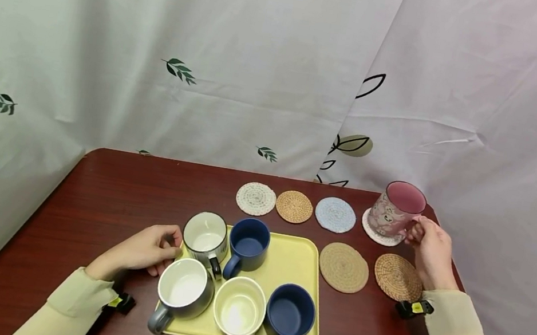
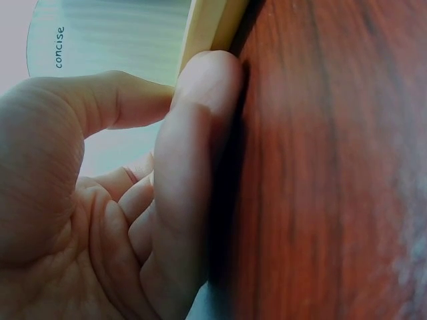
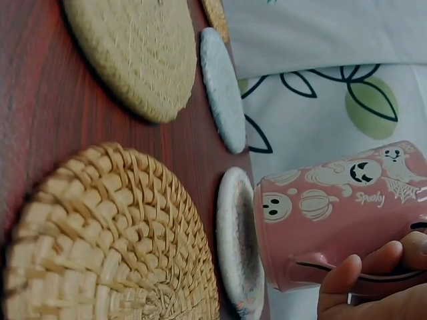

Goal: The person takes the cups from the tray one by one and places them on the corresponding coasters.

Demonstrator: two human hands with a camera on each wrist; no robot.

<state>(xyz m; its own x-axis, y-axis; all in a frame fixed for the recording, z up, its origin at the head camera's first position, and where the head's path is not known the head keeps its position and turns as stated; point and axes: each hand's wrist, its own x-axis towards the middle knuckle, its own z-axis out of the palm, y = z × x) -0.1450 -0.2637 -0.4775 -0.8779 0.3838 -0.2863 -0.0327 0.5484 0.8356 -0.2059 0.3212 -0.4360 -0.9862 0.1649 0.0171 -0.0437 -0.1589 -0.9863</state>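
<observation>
My right hand [image 1: 430,249] grips the handle of a pink mug [image 1: 390,216] with pale ghost and pumpkin figures. The mug is over a whitish round coaster [image 1: 379,237] at the table's far right; in the right wrist view its base is close above the coaster [image 3: 235,240], slightly tilted. At the left edge of a yellow tray [image 1: 288,257], my left hand [image 1: 147,248] pinches the rim between thumb and finger, beside a white dark-rimmed mug [image 1: 205,233]. In the left wrist view, the word "concise" shows on a white surface behind the thumb.
Also on the tray are two navy mugs [image 1: 249,240] [image 1: 291,310], a grey mug [image 1: 185,288] and a cream cup [image 1: 239,308] with a long handle. Round coasters lie along the back [image 1: 335,214] and right of the tray [image 1: 344,267]. A fabric curtain [image 1: 238,59] hangs behind the table.
</observation>
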